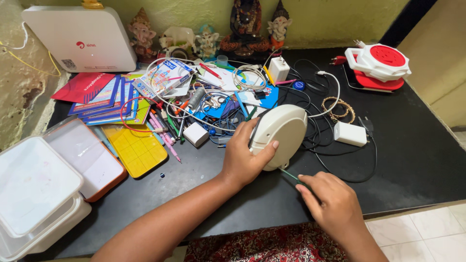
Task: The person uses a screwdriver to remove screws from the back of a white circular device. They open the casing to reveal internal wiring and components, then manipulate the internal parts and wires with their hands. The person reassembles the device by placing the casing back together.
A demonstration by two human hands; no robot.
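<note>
Left hand [242, 157] clasps a round, cream plastic extension reel [280, 133] tilted on the black bench [417, 160]; right hand [332, 206] pinches a green-handled screwdriver [290, 175] against its lower edge.

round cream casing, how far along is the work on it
Done: the round cream casing is pulled out of the clutter and stood on edge on the black table. In hand: the left hand grips it, while the right hand holds a thin green screwdriver with its tip at the casing's lower edge. Left: the casing looks closed, with no screws or parts seen lying beside it.
</note>
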